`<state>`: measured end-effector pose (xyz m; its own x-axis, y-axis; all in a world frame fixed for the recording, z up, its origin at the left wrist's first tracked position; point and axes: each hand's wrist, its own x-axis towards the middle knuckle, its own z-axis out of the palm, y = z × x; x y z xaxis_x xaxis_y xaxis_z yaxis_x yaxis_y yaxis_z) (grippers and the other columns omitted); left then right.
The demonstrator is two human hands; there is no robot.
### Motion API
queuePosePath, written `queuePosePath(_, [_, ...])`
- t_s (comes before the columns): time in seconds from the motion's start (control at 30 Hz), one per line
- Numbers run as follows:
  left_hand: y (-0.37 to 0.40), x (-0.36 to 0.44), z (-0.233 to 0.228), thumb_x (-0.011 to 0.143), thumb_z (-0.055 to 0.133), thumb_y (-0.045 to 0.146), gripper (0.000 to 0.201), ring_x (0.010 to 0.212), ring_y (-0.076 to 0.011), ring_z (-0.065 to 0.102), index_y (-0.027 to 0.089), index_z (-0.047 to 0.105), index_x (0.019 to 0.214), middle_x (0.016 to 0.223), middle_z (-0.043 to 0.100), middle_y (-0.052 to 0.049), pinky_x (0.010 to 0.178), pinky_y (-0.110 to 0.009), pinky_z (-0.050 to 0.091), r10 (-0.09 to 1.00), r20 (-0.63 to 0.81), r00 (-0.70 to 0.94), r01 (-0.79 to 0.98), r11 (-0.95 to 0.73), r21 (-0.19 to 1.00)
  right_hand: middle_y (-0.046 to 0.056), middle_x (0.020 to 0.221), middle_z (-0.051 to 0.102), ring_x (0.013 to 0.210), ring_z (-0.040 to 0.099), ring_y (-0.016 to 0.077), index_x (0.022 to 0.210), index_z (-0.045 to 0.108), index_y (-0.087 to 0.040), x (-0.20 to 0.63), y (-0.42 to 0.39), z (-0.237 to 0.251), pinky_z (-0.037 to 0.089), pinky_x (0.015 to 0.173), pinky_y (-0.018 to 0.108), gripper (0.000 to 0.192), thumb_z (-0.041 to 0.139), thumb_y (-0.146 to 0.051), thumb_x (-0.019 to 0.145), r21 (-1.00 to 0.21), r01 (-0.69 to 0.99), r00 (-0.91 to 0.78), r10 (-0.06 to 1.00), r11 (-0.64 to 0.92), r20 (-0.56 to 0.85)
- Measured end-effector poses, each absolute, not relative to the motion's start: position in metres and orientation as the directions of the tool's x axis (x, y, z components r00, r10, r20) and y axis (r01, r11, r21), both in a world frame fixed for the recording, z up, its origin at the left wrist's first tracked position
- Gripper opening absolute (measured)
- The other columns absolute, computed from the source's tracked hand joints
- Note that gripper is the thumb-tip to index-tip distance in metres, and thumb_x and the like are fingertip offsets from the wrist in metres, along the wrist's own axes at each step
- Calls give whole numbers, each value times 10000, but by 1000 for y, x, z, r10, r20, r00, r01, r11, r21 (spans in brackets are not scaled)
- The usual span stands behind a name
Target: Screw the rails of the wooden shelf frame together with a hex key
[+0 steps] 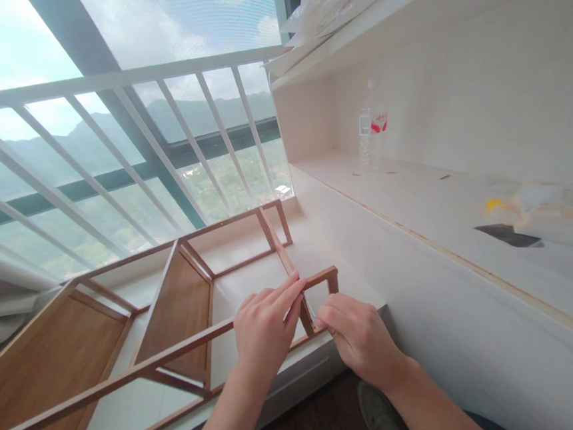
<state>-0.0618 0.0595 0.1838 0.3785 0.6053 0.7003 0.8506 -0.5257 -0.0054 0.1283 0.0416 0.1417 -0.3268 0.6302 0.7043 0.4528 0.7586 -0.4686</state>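
One wooden rack [184, 347] lies along the white ledge [255, 286], which seems to bear its weight; two brown panels [177, 312] sit within it. Left hand [265, 317]: fingers and thumb closed around the near rail [116, 381], probably to steady it. Right hand [357, 328]: fingers curled tight beside the rack's end; cannot tell what they pinch. Beyond, the cabinet shelf [419, 193] holds a clear bottle [365, 138], contents indiscernible, and a blurred plastic packet [563, 206].

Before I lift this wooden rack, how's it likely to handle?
The wooden rack will probably feel stiff, with straight bars joined to flat panels. It's likely light for its size, given its thin bars and open gaps. Its long shape could make it swing, perhaps knocking the white railing beside it.
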Motion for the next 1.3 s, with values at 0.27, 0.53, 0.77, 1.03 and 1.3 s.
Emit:
queuePosePath(0.27, [59,-62,185,958,636,258,251,840,-157,744,328,726,1182,1185,763,43,727,-331,506,610,695,380,850,-526,-3,9,790,532,760,477,174,890,549,-215,126,39,144,357,702,296,177,489,-72,976,-462,464,-297,624,756,723])
queuePosePath(0.53, [58,-61,186,965,615,254,251,849,-175,753,323,740,1171,1190,758,13,737,-329,528,620,688,377,851,-525,7,34,834,634,790,529,172,950,617,-200,119,35,145,428,717,297,153,530,-82,992,-400,494,-201,549,772,811])
queuePosePath(0.77, [59,-61,185,963,624,264,257,860,-167,752,334,728,1188,1218,746,31,731,-342,522,623,683,381,852,-524,3,43,863,659,822,552,178,996,621,-197,117,34,143,468,738,313,159,580,-47,959,-375,493,-153,502,785,851])
queuePosePath(1.03, [58,-62,185,963,628,257,251,855,-164,751,331,729,1181,1208,750,35,732,-341,520,616,691,378,853,-523,0,47,867,671,819,557,180,1023,635,-203,114,37,138,485,736,325,130,631,-93,953,-362,494,-111,470,790,876])
queuePosePath(1.3, [60,-61,185,957,635,257,253,852,-170,754,330,731,1179,1193,757,27,730,-342,528,613,696,374,854,-520,-1,44,853,667,810,562,183,972,636,-214,113,36,132,487,735,327,106,673,-123,931,-403,488,-71,495,774,866])
